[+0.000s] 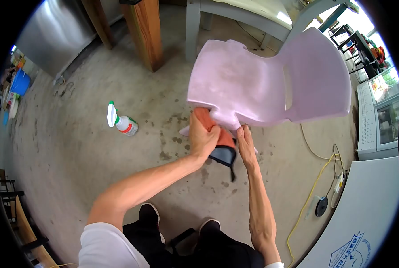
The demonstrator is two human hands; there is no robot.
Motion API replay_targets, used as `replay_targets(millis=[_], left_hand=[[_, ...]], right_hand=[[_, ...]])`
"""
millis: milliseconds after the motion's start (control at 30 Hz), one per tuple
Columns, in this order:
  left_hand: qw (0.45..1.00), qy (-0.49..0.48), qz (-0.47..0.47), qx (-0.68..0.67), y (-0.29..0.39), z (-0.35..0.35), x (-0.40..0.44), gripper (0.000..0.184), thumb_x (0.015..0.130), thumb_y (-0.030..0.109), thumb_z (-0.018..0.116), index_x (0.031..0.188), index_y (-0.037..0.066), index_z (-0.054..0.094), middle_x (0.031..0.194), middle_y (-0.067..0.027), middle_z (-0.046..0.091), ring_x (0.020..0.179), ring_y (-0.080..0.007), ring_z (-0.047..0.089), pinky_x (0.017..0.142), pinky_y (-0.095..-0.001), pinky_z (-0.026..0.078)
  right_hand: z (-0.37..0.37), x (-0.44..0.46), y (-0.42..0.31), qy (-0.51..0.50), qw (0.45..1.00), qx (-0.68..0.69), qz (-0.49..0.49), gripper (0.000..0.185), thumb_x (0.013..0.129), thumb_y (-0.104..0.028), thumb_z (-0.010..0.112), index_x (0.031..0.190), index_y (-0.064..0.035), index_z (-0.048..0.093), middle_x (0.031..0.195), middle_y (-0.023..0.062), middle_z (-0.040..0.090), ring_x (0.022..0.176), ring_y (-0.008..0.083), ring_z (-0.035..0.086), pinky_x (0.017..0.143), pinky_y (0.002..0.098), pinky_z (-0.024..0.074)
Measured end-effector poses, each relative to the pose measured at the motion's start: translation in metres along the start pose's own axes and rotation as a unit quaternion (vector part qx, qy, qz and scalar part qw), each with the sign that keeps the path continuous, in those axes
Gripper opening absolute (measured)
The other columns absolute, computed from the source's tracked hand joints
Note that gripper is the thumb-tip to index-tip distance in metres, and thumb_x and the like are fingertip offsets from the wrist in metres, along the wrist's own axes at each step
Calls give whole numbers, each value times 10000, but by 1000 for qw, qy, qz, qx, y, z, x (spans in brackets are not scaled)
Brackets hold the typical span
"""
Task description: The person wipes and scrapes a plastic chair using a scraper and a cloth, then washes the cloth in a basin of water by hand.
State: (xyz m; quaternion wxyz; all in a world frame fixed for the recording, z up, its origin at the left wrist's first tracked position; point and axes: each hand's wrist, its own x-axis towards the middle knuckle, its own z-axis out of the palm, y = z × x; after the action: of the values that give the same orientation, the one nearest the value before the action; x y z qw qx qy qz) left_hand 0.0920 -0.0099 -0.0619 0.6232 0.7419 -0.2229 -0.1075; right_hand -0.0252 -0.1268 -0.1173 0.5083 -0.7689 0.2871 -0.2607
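A pale purple plastic chair (239, 76) stands tilted in front of me, its seat to the left and its backrest to the right. My left hand (203, 139) is closed round an orange cloth (226, 138) with a dark grey, black-edged end (223, 155) hanging down. The cloth presses against the chair's near side, just under the seat edge. My right hand (247, 144) grips the chair's near leg, covering most of it. To the left, a white spray bottle (127, 126) with a green and white trigger head is upright on the floor.
Behind the chair is a grey-legged table (239, 15); a wooden post (143, 35) and a steel cabinet (56, 35) are at the back left. A yellow cable (313, 192) and a black disc (322, 207) lie at right, beside a white panel (365, 210). Damp spots mark the concrete floor (163, 107).
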Motion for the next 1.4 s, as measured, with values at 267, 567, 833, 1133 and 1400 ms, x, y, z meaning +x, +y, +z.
replay_targets(millis=[267,567,833,1133,1400], left_hand=[[984,-56,-148,76,-135,-7,8,438,756,88,621,1155,-17,472,1000,-167,605,915,-314,609,836,-370,486],[999,-37,-36,-8,5,0,10,308,752,-17,561,1059,-12,535,1000,-96,563,953,-168,559,827,-307,452],[967,-211,-73,123,-96,-44,41,302,711,75,635,1003,43,560,991,-168,642,948,-316,629,813,-402,481],[965,-156,-25,207,22,-27,11,414,764,103,623,1106,-67,466,1072,-261,513,936,-416,603,819,-419,494],[903,-350,228,102,109,15,-48,486,773,43,584,1220,-72,434,1273,-268,429,1090,-446,537,782,-493,524]], right_hand=[[-4,-3,2,6,999,-47,19,457,999,-417,438,1023,30,530,937,192,560,919,304,482,855,422,374],[-3,-4,-5,0,996,35,77,494,990,-455,430,1087,15,548,1064,173,551,1014,289,448,929,397,338],[-5,1,-7,-40,997,13,59,465,1017,-422,382,1009,26,507,995,149,506,974,269,437,910,398,352],[-1,1,0,-1,1000,-23,5,429,1021,-364,384,1013,42,523,910,149,546,875,235,484,840,376,406],[-5,6,10,-38,998,-11,46,444,1002,-408,422,1032,17,545,943,149,572,906,286,497,833,419,403]])
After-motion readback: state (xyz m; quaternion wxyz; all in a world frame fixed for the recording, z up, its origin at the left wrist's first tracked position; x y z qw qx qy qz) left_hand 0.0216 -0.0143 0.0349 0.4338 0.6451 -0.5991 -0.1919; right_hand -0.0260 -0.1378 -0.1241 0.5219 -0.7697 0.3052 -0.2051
